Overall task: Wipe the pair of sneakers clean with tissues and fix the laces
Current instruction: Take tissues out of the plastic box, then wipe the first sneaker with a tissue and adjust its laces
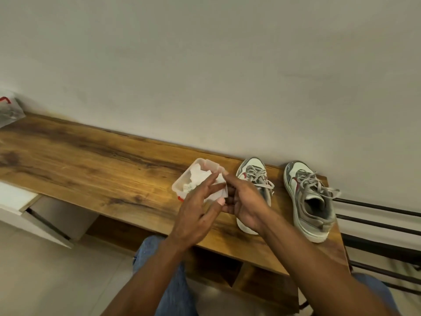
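Both hands [218, 201] pinching tissue [219, 187] over tub [182, 181], near table's right edge [328, 224]; best folded into a pad before wiping sneakers [307, 199].

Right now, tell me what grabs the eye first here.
Two hands, left and right, meet at mid-frame over a white tissue drawn from a clear tub. Right of them, two grey-and-white sneakers stand side by side on the wooden bench, laces loose.

Long wooden bench [95, 156] against a plain pale wall [205, 65], light tiled floor [45, 270]
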